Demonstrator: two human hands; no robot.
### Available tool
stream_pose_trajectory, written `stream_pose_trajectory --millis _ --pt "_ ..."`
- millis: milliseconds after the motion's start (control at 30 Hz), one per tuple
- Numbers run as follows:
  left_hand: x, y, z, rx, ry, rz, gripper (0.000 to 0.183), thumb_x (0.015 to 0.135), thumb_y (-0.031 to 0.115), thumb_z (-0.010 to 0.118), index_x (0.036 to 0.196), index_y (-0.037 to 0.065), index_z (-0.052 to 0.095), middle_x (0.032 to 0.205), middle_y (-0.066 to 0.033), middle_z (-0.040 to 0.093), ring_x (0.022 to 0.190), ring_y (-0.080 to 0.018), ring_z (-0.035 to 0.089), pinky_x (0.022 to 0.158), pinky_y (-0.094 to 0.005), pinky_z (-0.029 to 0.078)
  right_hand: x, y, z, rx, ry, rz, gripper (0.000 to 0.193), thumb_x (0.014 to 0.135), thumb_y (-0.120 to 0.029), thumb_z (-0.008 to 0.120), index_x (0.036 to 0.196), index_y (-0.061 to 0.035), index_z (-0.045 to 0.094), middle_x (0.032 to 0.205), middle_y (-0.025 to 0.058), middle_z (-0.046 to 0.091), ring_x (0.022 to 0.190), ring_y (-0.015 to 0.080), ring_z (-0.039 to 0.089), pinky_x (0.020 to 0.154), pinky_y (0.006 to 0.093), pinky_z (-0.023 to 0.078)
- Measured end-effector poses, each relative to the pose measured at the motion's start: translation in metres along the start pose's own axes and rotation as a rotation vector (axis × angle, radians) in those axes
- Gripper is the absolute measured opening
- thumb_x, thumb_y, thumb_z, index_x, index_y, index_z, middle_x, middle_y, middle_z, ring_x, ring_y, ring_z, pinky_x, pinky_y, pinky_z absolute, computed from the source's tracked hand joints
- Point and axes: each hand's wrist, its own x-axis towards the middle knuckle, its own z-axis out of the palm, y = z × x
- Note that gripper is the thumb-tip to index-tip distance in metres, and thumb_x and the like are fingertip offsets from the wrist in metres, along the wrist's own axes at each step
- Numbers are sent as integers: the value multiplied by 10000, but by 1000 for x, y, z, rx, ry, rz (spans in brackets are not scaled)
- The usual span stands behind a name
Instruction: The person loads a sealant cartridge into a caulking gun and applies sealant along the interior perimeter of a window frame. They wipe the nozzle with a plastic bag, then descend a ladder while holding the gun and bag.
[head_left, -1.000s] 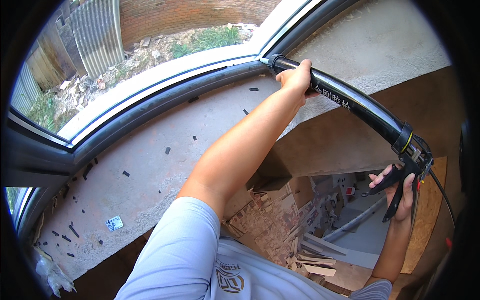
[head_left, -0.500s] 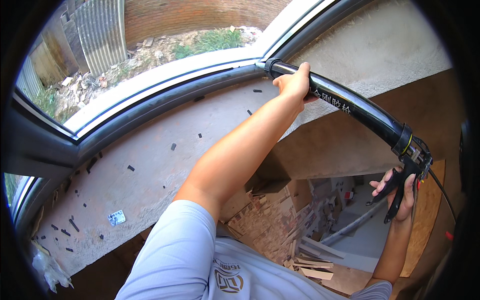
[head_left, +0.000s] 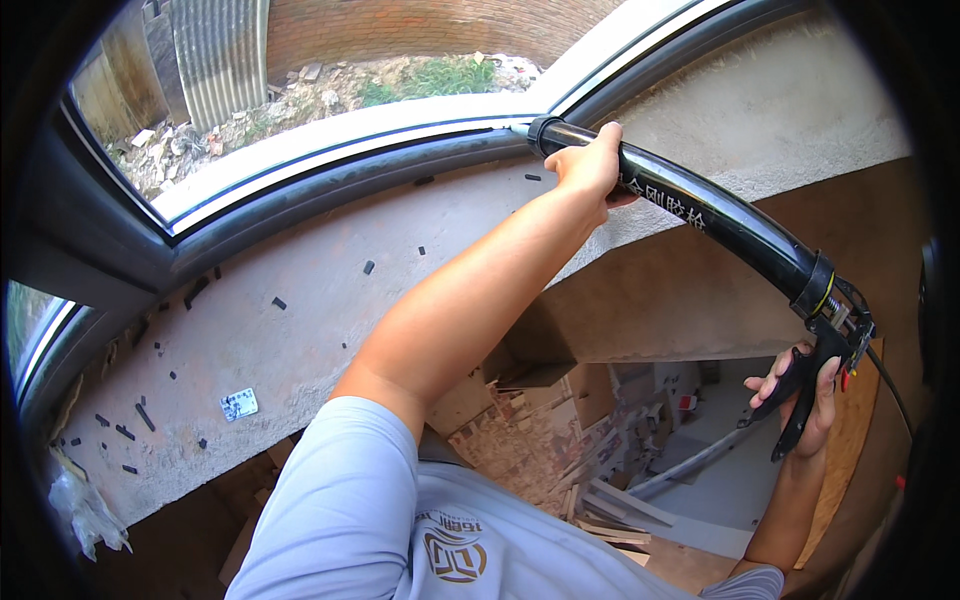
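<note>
A long black caulking gun (head_left: 715, 205) slants across the upper right. Its pale nozzle (head_left: 519, 128) meets the lower inside edge of the window frame (head_left: 400, 125), just left of the frame's corner. My left hand (head_left: 588, 172) is wrapped round the front of the barrel. At the rear end, my right hand (head_left: 805, 395) grips the black handle and trigger, fingers curled about them. A dark cable or hose (head_left: 890, 390) runs down from the back of the gun.
Small black pieces (head_left: 279, 303) lie scattered on the rough sill (head_left: 330, 330), along with a small printed card (head_left: 239, 404). Crumpled clear plastic (head_left: 85, 510) hangs at the sill's left end. Wood strips (head_left: 625, 505) and debris are on the floor below.
The nozzle has slid left along the frame, away from the corner. Both hands keep their hold on the caulking gun. The whole view has shifted slightly.
</note>
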Motion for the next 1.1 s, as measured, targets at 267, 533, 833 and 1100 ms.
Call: stream_pose_trajectory --millis 267,533,833,1100 --pt "-9 8 -13 -40 -41 -10 655 911 327 725 1239 -38 291 1119 -246 588 832 -280 720 707 -496 676 -7 -14 16 -19 -18 8 534 1100 -547 347 1254 -56 493 943 106 607 742 243 704 825 483 614" --pt "-20 16 -31 -59 -60 -8 741 913 323 730 1287 -28 194 1188 -281 543 866 -298 715 718 -519 676 -16 -25 37 -28 3 9 528 1102 -547 342 1229 -61 504 915 107 612 717 244 705 828 475 620" --pt "-32 24 -49 -85 -59 2 789 901 316 746 1318 -34 175 1213 -283 540 870 -299 718 698 -512 680 -30 -34 63 -27 27 22 533 1098 -553 351 1199 -57 519 907 103 618 739 247 723 821 470 630" --pt "-47 31 -62 -74 -67 6 840 917 317 746 1364 -51 138 1227 -287 537 895 -295 719 708 -502 684 -40 -39 79 -46 -15 21 579 1093 -574 341 1110 -42 568 886 89 637 718 239 734 847 457 630"
